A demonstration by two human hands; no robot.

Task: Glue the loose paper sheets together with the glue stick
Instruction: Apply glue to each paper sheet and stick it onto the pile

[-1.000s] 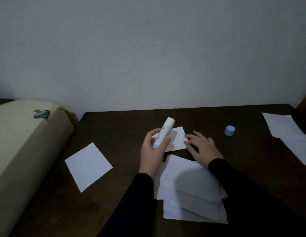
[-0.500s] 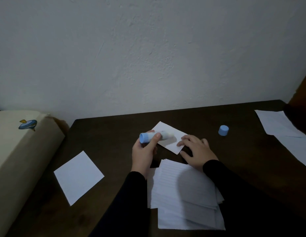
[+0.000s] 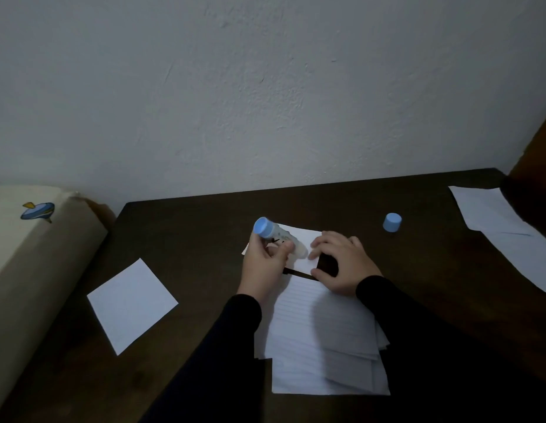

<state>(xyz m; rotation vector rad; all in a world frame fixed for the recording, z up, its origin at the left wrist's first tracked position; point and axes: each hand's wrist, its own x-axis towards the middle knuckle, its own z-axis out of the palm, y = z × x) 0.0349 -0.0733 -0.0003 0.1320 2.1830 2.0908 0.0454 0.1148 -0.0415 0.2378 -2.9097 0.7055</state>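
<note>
My left hand (image 3: pixel 264 264) grips the white glue stick (image 3: pixel 277 235), whose blue base points up and left while its uncapped tip touches a small white paper sheet (image 3: pixel 308 239) on the dark table (image 3: pixel 189 239). My right hand (image 3: pixel 341 264) rests with spread fingers on the right side of that sheet, holding it flat. The blue cap (image 3: pixel 392 222) stands alone to the right. A stack of lined sheets (image 3: pixel 320 340) lies in front of me, partly under my right forearm. One more square sheet (image 3: pixel 132 303) lies at the left.
Larger white papers (image 3: pixel 503 230) lie at the table's right edge. A cream cushion (image 3: pixel 27 245) with a small blue print stands beyond the left edge. A white wall rises behind the table. A dark brown object sits at the far right corner.
My left hand has turned the glue stick from upright to tip-down onto the small sheet. My right hand stays pressed on the sheet. The camera view has shifted slightly.
</note>
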